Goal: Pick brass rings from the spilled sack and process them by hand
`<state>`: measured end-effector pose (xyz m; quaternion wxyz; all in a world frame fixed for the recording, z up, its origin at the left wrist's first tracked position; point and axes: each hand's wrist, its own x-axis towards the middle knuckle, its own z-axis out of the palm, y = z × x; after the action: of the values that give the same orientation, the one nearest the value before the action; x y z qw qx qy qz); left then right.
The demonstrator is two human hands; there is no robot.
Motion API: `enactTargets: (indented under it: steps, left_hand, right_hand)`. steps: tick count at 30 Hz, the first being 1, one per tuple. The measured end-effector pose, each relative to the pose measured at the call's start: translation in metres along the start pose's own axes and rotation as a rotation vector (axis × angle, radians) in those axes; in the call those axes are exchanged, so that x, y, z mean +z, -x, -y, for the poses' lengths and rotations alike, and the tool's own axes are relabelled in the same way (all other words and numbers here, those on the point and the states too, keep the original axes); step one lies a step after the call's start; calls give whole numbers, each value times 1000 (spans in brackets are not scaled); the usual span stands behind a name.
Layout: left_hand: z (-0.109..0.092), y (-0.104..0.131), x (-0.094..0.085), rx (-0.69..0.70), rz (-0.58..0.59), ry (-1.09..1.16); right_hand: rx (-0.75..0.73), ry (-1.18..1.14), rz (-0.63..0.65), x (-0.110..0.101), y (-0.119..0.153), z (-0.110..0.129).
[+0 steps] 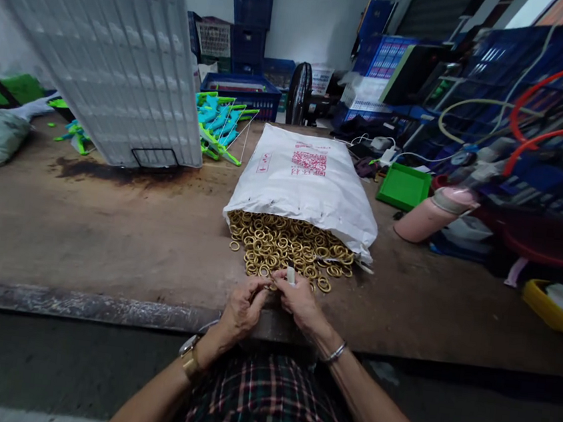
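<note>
A heap of brass-coloured rings [283, 243] spills from the mouth of a white woven sack [308, 190] with red print, which lies on its side on the table. Right at the near edge of the heap, my two hands meet with their fingertips close together. My left hand [245, 306] is closed in a pinch on what looks like one brass ring, mostly covered by the fingers. Between the fingers of my right hand [302, 302], also closed, a small pale flat piece [291, 276] sticks up; its exact kind is unclear.
A tall ribbed translucent panel [141, 62] stands on the left of the brown table [107, 246], beside turquoise and green plastic parts [220, 124]. To the right are a green tray [403, 186], a pink bottle [429, 216] and a yellow basin [550, 310]. Blue crates [243, 93] stand behind.
</note>
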<state>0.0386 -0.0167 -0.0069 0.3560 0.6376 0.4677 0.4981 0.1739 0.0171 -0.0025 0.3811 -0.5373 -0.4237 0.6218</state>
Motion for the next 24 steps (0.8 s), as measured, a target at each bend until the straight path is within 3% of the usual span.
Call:
enactTargets:
  steps: [4,8,12,14,24]
  left_hand:
    - [-2,1,0,29,71,-11]
    - [-13,2,-1,-198,44,145]
    - [-19,4,1,-479,35,350]
    - [-20,5,2,-553,52,401]
    - [-21,11,-4,-669,193,665]
  right_hand:
    - [85,-111,93,4,10,6]
    - [35,-77,92,6,13,4]
    - [-133,131,17,6,9,-4]
    - [-197,227,-10,6,8,-4]
    - [-208,305,-10,9,15,2]
